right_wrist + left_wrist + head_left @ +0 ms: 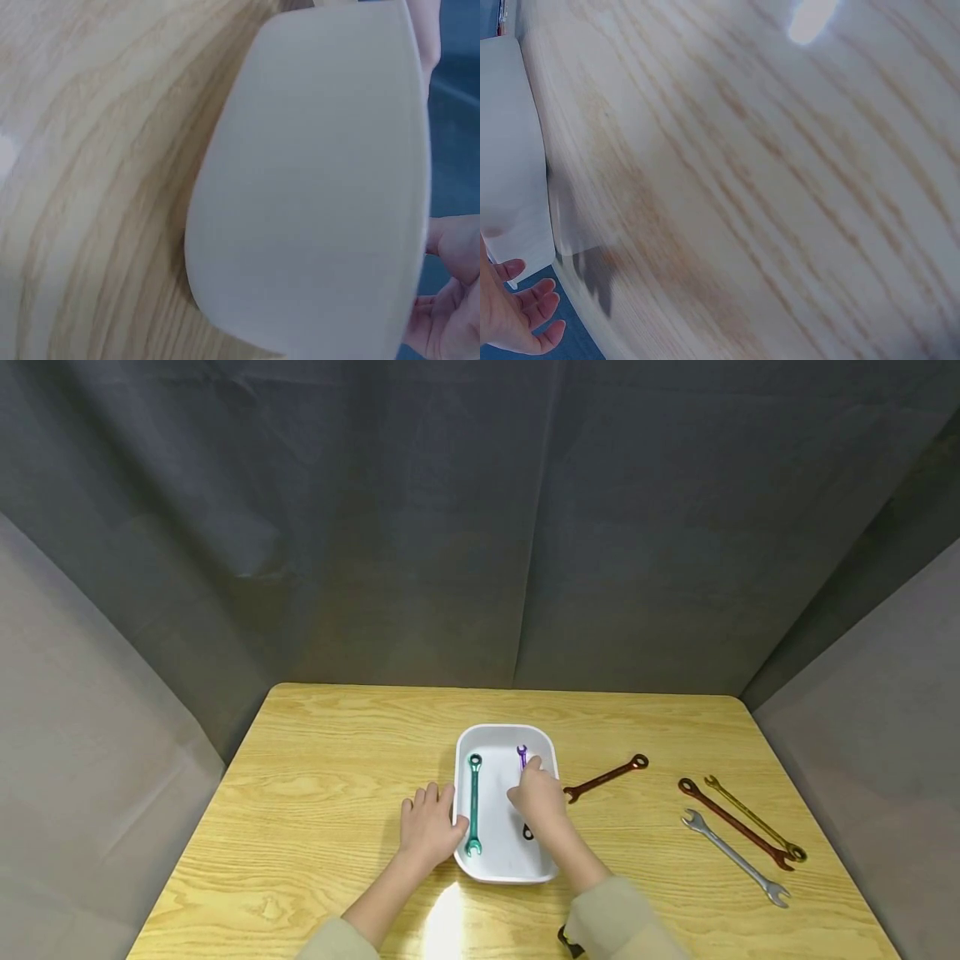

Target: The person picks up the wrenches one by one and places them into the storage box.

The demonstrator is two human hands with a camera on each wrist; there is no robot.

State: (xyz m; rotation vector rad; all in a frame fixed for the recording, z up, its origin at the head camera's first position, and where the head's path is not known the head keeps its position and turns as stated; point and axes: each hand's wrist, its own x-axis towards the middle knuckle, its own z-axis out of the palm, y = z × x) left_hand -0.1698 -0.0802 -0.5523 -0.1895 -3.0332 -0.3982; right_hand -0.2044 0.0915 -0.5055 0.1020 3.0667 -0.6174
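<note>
A white plastic tray [501, 870] sits near the table's front, with a teal combination wrench [474, 806] lying along its left side. My left hand [431, 831] holds the tray's left rim, thumb over the edge and the other fingers outside. Inside the tray, my right hand [542, 800] grips a purple combination wrench [522, 755] by its middle; both of its ends show, while the hand hides the shaft. In the right wrist view the tray's wall [315, 180] covers most of the picture, and the wrench is out of sight there.
Right of the tray lies a dark red wrench [607, 777]. Farther right are another red wrench [735, 822], a gold wrench [753, 817] and a silver wrench [737, 857]. A black and yellow object [570, 942] is partly hidden by the right sleeve. Grey curtains [405, 543] enclose the table.
</note>
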